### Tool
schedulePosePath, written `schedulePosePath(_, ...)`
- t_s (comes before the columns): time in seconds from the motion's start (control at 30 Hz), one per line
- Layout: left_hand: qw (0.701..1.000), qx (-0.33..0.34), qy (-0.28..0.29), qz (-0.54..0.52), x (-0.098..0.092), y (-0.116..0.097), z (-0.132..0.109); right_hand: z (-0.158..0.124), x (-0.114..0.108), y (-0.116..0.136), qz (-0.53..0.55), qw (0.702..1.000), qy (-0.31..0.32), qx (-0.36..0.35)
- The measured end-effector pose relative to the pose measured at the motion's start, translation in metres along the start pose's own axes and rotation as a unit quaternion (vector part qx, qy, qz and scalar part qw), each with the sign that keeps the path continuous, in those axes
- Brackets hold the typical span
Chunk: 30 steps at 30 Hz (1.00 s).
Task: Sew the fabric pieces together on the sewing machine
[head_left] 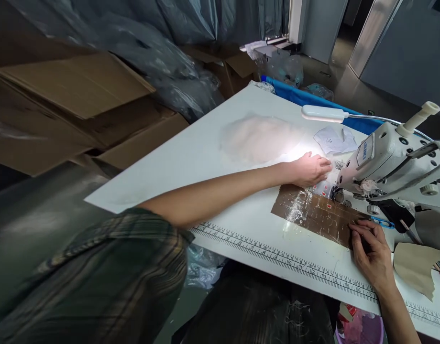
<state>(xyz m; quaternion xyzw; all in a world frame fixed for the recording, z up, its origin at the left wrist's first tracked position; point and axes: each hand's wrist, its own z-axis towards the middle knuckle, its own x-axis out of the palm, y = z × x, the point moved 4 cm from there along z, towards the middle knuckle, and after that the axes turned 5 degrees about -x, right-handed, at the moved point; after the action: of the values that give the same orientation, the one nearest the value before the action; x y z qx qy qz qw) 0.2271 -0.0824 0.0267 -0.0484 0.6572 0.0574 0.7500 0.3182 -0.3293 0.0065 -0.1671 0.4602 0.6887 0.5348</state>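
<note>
My left hand [311, 169] lies under the bright lamp with its fingers stretched, pressing on pale fabric beside the needle area of a white sewing machine [367, 162]. A piece of white fabric with small red marks [322, 188] shows just below that hand. In front of the machine a brown sheet with a shiny, film-like surface [309, 212] covers part of the table. My right hand [372, 248] rests at the sheet's right end, thumb and bent fingers apart, fingertips touching its edge. Its palm side is hidden. A small blue tool [383, 222] lies just beyond it.
The white table [241, 210] has a printed ruler [288, 263] along its front edge. White fabric [335, 140] lies behind the left hand, under a lamp [324, 113]. A beige scrap [415, 267] sits at right. Cardboard boxes [76, 86] stand left; a purple bin [372, 329] is below.
</note>
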Motion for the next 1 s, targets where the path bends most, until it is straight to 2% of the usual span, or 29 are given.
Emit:
schedulePosePath(0.17,0.998,0.025,0.015,-0.058,0.012,0.016,0.019,-0.002,0.003,-0.001,-0.003,1.0,-0.014,-0.017)
schedulePosePath(0.33,0.998,0.039,-0.015,-0.055,0.003,0.019,0.015,-0.003,0.004,0.001,-0.014,0.998,-0.029,-0.051)
schedulePosePath(0.43,0.996,0.01,-0.068,-0.053,-0.01,0.023,-0.009,-0.004,0.005,0.002,-0.02,0.997,-0.03,-0.073)
schedulePosePath(0.53,0.993,-0.026,-0.109,-0.046,-0.025,0.037,-0.048,-0.005,0.006,0.002,-0.032,0.994,-0.039,-0.101)
schedulePosePath(0.63,0.981,-0.106,-0.155,-0.04,-0.042,0.066,-0.093,-0.006,0.007,0.0,-0.044,0.986,-0.052,-0.152)
schedulePosePath(0.77,0.945,-0.234,-0.222,-0.065,-0.059,0.106,-0.149,-0.009,0.013,-0.009,-0.06,0.974,-0.053,-0.21)
schedulePosePath(0.87,0.926,-0.294,-0.213,-0.099,-0.057,0.12,-0.174,-0.012,0.017,-0.018,-0.058,0.971,-0.061,-0.224)
schedulePosePath(1.0,0.927,-0.312,-0.151,-0.141,-0.04,0.116,-0.179,-0.016,0.021,-0.028,-0.06,0.968,-0.045,-0.238)
